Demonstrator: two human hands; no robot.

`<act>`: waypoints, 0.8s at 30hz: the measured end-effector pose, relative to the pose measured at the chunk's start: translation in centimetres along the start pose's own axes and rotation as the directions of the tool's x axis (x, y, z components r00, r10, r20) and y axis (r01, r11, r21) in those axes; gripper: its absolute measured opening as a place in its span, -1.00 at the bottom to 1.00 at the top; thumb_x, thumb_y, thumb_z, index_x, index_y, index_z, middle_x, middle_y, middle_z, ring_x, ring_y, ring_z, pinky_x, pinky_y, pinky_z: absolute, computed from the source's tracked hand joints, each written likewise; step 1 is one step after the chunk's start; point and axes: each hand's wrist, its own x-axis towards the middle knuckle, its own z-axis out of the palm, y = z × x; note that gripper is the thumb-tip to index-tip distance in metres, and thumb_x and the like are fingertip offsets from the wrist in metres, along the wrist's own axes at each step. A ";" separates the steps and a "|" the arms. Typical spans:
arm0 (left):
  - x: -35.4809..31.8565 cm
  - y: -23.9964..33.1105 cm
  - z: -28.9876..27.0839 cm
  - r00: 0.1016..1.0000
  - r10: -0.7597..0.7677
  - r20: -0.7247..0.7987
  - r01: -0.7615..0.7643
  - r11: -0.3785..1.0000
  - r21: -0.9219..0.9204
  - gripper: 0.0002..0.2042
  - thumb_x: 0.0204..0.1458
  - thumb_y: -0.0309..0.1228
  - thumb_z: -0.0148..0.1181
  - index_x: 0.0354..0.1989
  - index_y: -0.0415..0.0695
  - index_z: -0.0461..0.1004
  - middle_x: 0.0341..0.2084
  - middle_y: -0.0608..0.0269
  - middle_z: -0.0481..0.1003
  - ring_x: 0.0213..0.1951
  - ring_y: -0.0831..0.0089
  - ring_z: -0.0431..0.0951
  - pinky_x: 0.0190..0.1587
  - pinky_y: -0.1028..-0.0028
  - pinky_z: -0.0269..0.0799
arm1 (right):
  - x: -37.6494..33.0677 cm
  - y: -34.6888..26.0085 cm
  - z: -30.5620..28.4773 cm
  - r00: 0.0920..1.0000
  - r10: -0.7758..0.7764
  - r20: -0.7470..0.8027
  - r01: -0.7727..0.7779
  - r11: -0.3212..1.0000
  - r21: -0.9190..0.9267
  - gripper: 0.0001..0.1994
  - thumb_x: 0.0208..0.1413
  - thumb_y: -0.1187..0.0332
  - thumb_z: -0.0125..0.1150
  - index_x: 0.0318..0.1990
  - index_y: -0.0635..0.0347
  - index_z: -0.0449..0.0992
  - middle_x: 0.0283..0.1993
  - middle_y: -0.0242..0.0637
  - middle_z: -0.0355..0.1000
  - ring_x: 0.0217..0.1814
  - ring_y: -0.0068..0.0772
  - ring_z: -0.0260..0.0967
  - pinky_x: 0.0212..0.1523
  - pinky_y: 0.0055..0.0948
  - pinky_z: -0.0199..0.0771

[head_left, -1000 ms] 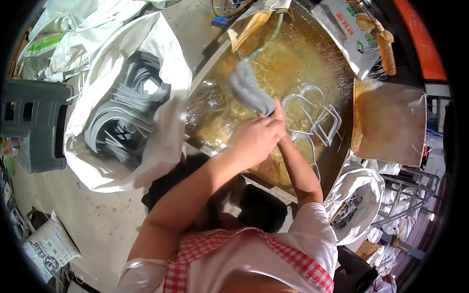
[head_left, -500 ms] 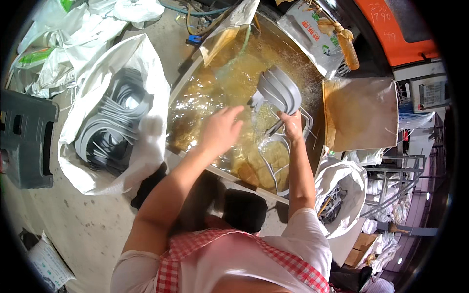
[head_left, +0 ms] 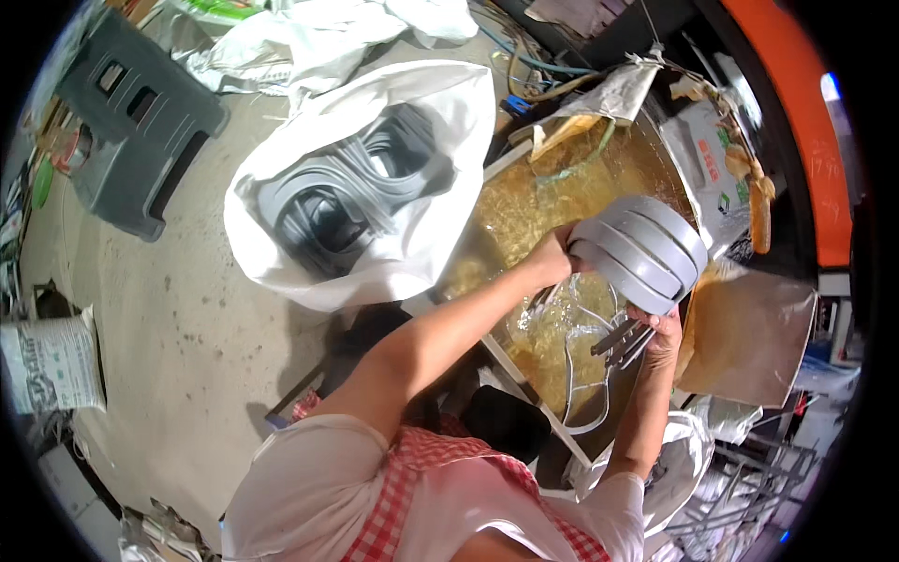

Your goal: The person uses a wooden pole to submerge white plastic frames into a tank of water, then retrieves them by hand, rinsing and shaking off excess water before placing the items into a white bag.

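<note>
A bundle of grey curved plastic strips point(head_left: 639, 245) is held between my two hands above the tub. My left hand point(head_left: 554, 257) is closed around their left ends. On the lower right, my right hand point(head_left: 661, 337) grips the other ends, which poke out below the fingers. The tub point(head_left: 532, 386) under them holds yellowish, rippling water. A white wire frame point(head_left: 569, 379) stands partly in that water, below the strips. To the left, an open white sack point(head_left: 251, 245) contains many similar grey curved strips point(head_left: 348, 192).
A dark grey step stool point(head_left: 140, 140) is on the floor at the far left. Crumpled white sacks point(head_left: 337, 42) lie behind the open sack. A brown board point(head_left: 749, 332) stands beside the tub's right side, with another white sack point(head_left: 688, 459) nearer me.
My left hand has gone from empty to gripping the strips' left ends. Both hands now hold the bundle, raised and turned nearer. My view has swung left.
</note>
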 end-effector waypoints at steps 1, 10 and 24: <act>0.0 1.1 0.1 0.985 -0.169 0.029 0.171 0.978 -0.122 -0.42 -0.25 -0.54 0.24 0.05 -0.19 0.20 -0.17 0.08 0.38 -0.12 0.32 0.39 -0.11 0.43 0.34 | 0.3 0.2 -0.4 0.999 -0.031 0.028 0.031 0.999 0.012 -0.39 -0.36 0.45 0.26 -0.02 0.33 0.21 -0.31 -0.26 0.39 -0.41 -0.41 0.36 -0.39 -0.44 0.38; -1.6 2.7 0.4 0.986 0.007 -0.169 -0.012 1.000 -0.026 -0.52 -0.25 -0.59 0.21 -0.04 -0.19 0.29 -0.22 0.11 0.44 -0.18 0.37 0.43 -0.15 0.44 0.37 | 0.6 1.6 4.0 0.885 -0.094 -0.456 -0.217 0.784 -0.582 -0.75 -0.02 0.36 0.12 -0.23 0.32 0.33 -0.48 -0.23 0.38 -0.52 -0.40 0.38 -0.50 -0.47 0.42; -14.6 11.3 -21.2 0.713 -0.448 -0.540 0.259 0.883 -0.391 -0.92 -0.05 -0.53 0.03 -0.46 -0.07 0.27 -0.71 0.38 0.27 -0.69 0.56 0.27 -0.64 0.54 0.23 | 18.8 13.6 20.6 0.977 -0.176 -0.124 0.023 0.657 -0.753 -0.21 -0.17 -0.05 0.23 0.16 0.25 0.13 0.11 0.03 0.22 0.14 -0.15 0.19 0.09 -0.30 0.20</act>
